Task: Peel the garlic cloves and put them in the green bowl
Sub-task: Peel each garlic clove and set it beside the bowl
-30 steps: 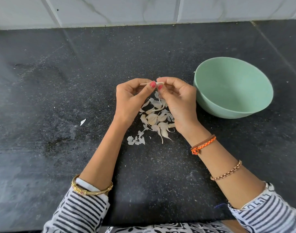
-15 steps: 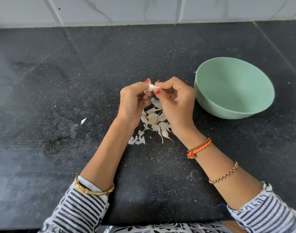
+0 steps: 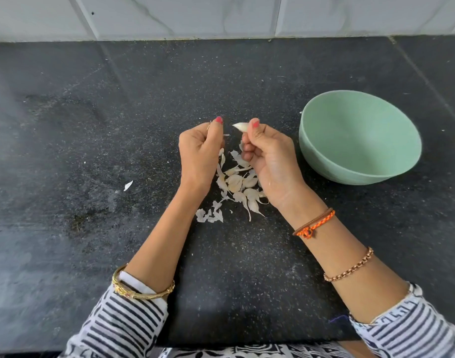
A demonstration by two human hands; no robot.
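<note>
My right hand [image 3: 269, 156] pinches a white garlic clove [image 3: 240, 126] between thumb and fingers, its pointed end toward the left. My left hand [image 3: 199, 153] is a short way to its left with the fingers curled and a thin strip of skin [image 3: 209, 125] pinched at the thumb. A tiny skin fragment [image 3: 226, 135] hangs between the two hands. Below them lies a pile of garlic cloves and papery skins [image 3: 236, 184] on the black counter. The green bowl [image 3: 360, 136] stands to the right of my right hand; its visible inside shows nothing in it.
The black speckled counter [image 3: 92, 125] runs back to a white tiled wall [image 3: 221, 16]. A loose bit of skin [image 3: 128, 185] lies left of the pile. Small white flecks are scattered near the bowl's right side.
My hands were together on the clove and have pulled apart. The clove stays in my right hand, and my left hand has come away leftward with a strip of skin.
</note>
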